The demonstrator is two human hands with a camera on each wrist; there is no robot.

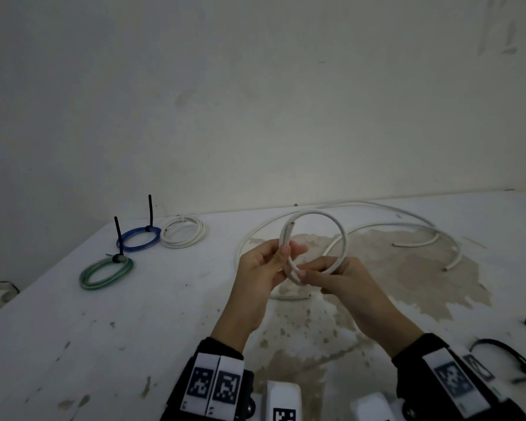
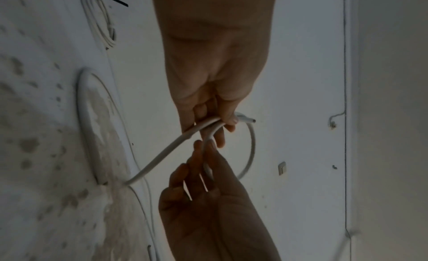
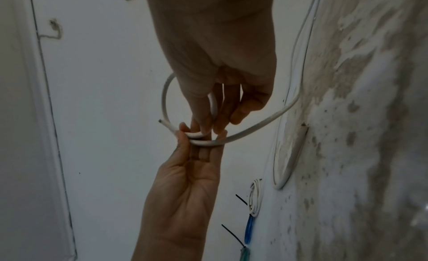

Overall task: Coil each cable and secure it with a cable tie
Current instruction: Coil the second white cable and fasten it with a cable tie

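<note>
A thick white cable [image 1: 316, 212] is bent into one loop held upright above the table [image 1: 119, 335]. My left hand [image 1: 286, 252] pinches the crossing of the loop near the cable's cut end [image 2: 250, 120]. My right hand [image 1: 304, 273] grips the lower arc of the loop just beside it, fingers curled round the cable [image 3: 254, 125]. The rest of the cable [image 1: 407, 226] trails in wide curves over the table behind and to the right. Loose black cable ties [image 1: 498, 350] lie at the near right.
Three tied coils sit at the far left: a blue coil [image 1: 138, 238], a green coil [image 1: 105, 273] and a white coil [image 1: 182, 232], with black tie tails standing up. A brown stain [image 1: 422, 268] covers the table's middle. The wall stands close behind.
</note>
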